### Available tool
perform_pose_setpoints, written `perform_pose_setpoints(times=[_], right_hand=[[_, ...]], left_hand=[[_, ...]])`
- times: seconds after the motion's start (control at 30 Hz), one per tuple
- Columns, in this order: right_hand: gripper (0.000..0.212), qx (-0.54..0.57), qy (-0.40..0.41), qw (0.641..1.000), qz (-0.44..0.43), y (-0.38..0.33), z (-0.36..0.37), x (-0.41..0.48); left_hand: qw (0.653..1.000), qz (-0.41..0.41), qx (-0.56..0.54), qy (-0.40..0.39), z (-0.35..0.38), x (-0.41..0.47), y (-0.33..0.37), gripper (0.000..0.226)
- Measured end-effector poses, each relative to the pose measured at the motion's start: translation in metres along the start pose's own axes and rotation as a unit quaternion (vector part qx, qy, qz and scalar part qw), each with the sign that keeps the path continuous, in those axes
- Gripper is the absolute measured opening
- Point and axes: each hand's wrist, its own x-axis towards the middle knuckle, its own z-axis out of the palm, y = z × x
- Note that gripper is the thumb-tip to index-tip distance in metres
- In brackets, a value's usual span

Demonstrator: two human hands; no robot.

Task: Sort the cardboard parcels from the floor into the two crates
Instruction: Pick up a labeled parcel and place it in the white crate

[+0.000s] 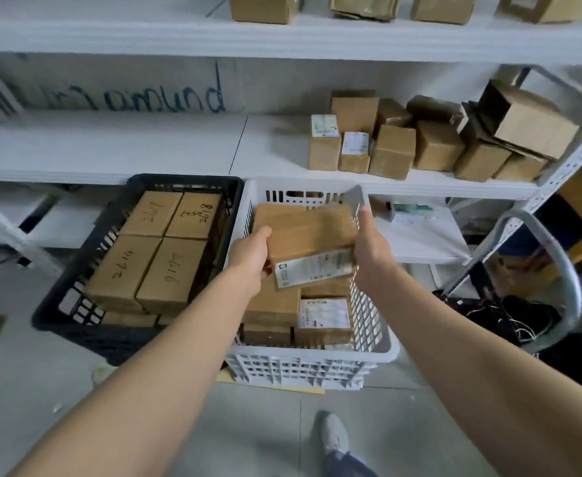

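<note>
the parcel (303,232) is in the air between our two hands, above the far half of the white crate (382,346), and it touches no parcel below it. it is a flat brown box, tilted, with a white label on the side that faces us.

our left hand (250,256) grips its left near corner: the thumb (263,232) lies bent on the top face and the other fingers go under the box, where we do not see them. our right hand (372,249) holds the right edge. one digit (365,215) shows there, stretched along this edge, and the others are hidden behind the box, so we cannot tell how much they curl. the box fills the whole gap between the two hands.

just under the fingers, inside the white crate, lie the packed parcels (324,315); one has a white label on top.

to the left of the left hand stands the black crate (76,294), touching the white one at the far end. it holds the numbered parcels (148,256), four on top, with handwritten numbers.

beyond the fingers is a white shelf (145,149) with a group of small boxes (396,146) at its right part. near to us, on the grey floor (76,390), we see one shoe (334,435).
</note>
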Motion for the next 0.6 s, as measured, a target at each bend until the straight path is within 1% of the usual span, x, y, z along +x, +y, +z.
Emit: perform_pose_setpoints(times=[0.03, 0.07, 0.1, 0.2, 0.3, 0.33, 0.4, 0.43, 0.5, 0.53, 0.6], right_hand=[[0.093, -0.006, -0.003, 1.0, -0.001, -0.003, -0.001, 0.012], [0.09, -0.013, -0.003, 1.0, 0.0, -0.007, -0.001, 0.02], [0.087, -0.019, -0.01, 1.0, 0.008, -0.01, -0.002, 0.03], [0.09, -0.007, -0.022, 0.999, 0.029, -0.019, -0.003, 0.061], [0.092, -0.003, -0.019, 0.999, 0.035, -0.028, 0.0, 0.09], [0.086, -0.008, -0.022, 0.999, 0.034, -0.029, 0.0, 0.1], [0.062, -0.016, -0.027, 0.999, 0.024, -0.031, 0.001, 0.119], [0.058, -0.016, -0.033, 0.999, 0.021, -0.031, 0.001, 0.129], [0.057, -0.021, -0.05, 0.998, 0.023, -0.031, 0.002, 0.147], [0.052, -0.026, -0.061, 0.998, 0.021, -0.032, 0.001, 0.154], [0.05, -0.017, -0.072, 0.997, 0.02, -0.028, 0.0, 0.172]], left_hand=[[1.0, -0.002, -0.005, 0.003, 0.003, 0.006, 0.002, 0.013], [1.0, -0.003, -0.009, 0.006, 0.007, 0.014, 0.003, 0.011], [1.0, -0.005, -0.015, 0.009, 0.012, 0.021, 0.004, 0.013], [0.999, -0.023, -0.039, 0.027, 0.032, 0.041, 0.008, 0.027], [0.996, -0.068, -0.046, 0.036, 0.051, 0.059, 0.006, 0.033], [0.995, -0.085, -0.046, 0.035, 0.057, 0.064, 0.004, 0.033], [0.992, -0.111, -0.045, 0.034, 0.067, 0.072, 0.002, 0.03], [0.991, -0.121, -0.038, 0.033, 0.072, 0.076, 0.0, 0.028], [0.99, -0.136, -0.016, 0.027, 0.077, 0.083, -0.004, 0.024], [0.989, -0.143, -0.012, 0.027, 0.08, 0.088, -0.006, 0.022], [0.988, -0.151, -0.019, 0.025, 0.084, 0.101, -0.012, 0.022]])
